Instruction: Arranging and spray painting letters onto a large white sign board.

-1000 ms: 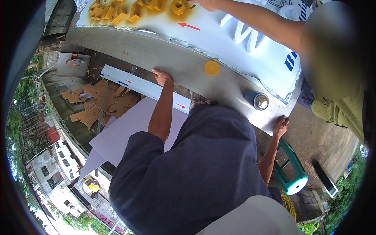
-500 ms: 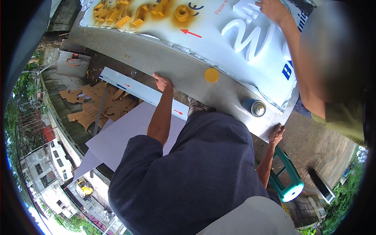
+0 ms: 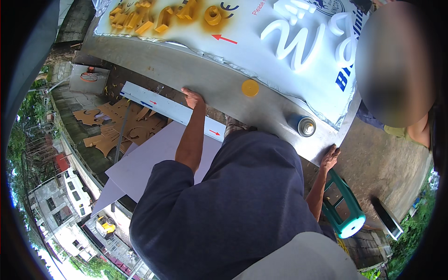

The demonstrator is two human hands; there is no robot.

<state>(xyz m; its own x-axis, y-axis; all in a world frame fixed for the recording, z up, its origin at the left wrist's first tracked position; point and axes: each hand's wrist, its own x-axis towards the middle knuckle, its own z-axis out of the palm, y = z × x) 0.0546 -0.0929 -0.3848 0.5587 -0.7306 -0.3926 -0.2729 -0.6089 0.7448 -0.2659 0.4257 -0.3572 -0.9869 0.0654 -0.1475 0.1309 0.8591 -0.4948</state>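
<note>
My left hand [image 3: 193,99] grips the near edge of a grey metal tabletop [image 3: 214,84], its fingertips resting on top. At the right corner my right hand [image 3: 330,158] is closed round the same edge. A spray can [image 3: 305,126] stands on the metal close to my right hand. Between my hands, farther in, lies a round yellow cap [image 3: 250,87]. Beyond it a white printed sheet [image 3: 247,58] covers the tabletop. Raised white letters [image 3: 298,49] sit on its right part, and yellow-orange painted letters [image 3: 161,23] with overspray around them on its left part.
Another person [image 3: 420,130] stands at the right side of the table. A green stool [image 3: 347,219] is below my right hand. Brown cardboard cutouts [image 3: 116,119], pale purple sheets [image 3: 144,161] and a long white panel [image 3: 172,108] with red arrows lie at left.
The other person's arm has drawn back from the white letters, leaving more of them visible. The view has shifted slightly; both my hands keep their places on the edge.
</note>
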